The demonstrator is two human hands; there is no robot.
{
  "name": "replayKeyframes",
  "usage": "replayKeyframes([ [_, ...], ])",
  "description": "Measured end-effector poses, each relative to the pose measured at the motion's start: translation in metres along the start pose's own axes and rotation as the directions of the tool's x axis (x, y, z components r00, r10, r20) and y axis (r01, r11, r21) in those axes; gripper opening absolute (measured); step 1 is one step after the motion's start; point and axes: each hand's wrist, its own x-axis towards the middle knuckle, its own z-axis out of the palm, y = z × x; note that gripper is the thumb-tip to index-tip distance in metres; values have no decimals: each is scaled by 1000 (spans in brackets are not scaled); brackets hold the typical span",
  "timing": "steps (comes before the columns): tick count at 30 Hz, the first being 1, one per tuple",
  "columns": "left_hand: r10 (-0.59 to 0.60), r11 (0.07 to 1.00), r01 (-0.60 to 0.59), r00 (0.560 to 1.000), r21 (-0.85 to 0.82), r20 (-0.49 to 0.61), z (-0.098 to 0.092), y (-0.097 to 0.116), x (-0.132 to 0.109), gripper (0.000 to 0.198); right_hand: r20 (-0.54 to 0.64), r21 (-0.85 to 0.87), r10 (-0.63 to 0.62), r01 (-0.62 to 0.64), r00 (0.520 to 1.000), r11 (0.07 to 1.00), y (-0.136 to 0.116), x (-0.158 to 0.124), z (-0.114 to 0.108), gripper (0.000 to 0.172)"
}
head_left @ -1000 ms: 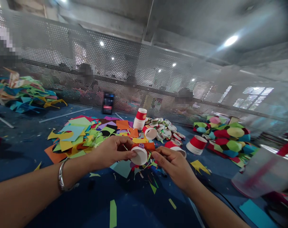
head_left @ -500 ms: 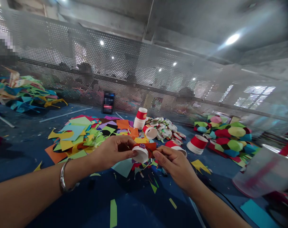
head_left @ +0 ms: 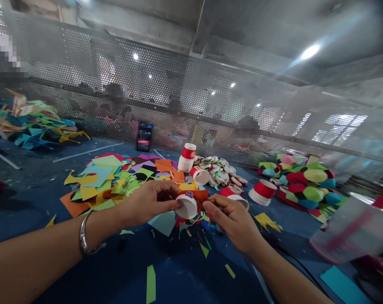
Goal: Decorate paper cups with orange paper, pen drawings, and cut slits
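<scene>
My left hand is closed round a small paper cup, held on its side with the white open rim facing me. The cup is wrapped in orange-red paper with a small purple piece on top. My right hand pinches the right side of the cup's paper wrap with thumb and forefinger. Both hands hover just above the blue table, over scattered paper scraps. A silver bracelet sits on my left wrist.
A heap of coloured paper cut-offs lies behind my left hand. Red and white cups and small round lids stand further back; another cup lies right. Coloured paper balls are piled at the right. A perforated metal screen closes the far side.
The cup and both hands have risen slightly. My right fingers have closed in on the cup's paper wrap.
</scene>
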Motion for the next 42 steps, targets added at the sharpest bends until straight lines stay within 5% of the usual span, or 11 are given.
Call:
replayKeyframes([
  [42,-46,996,51,997,-74,65,-1,-5,5,23,-12,-48,13,-13,1000,999,-1,2,3,33],
])
